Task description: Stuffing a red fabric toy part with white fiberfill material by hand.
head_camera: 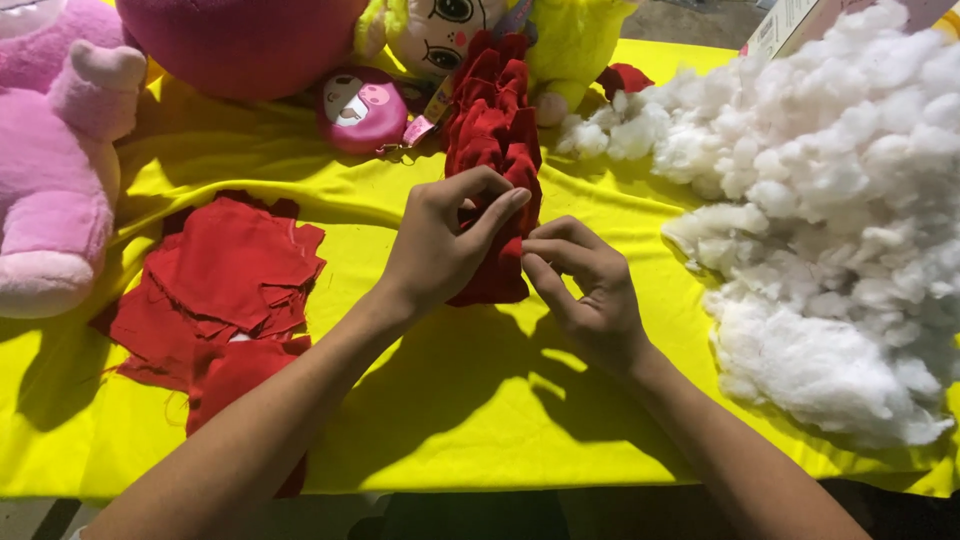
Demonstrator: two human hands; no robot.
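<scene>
Our table under its yellow cloth (450, 400)

On it we see a pile of red fabric pieces (225, 290) at left, white stuffing (830, 230) heaped at right, a red ruffled strip (495, 150) in the middle, and plush toys (60, 170) along the far edge.

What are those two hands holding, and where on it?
Both hands, left hand and right hand, pinch the near end of a gathered red fabric strip between their fingers, on the yellow cloth.

Both bare forearms reach forward, left hand (440, 245) and right hand (585, 285) close together, fingers pinched.
</scene>
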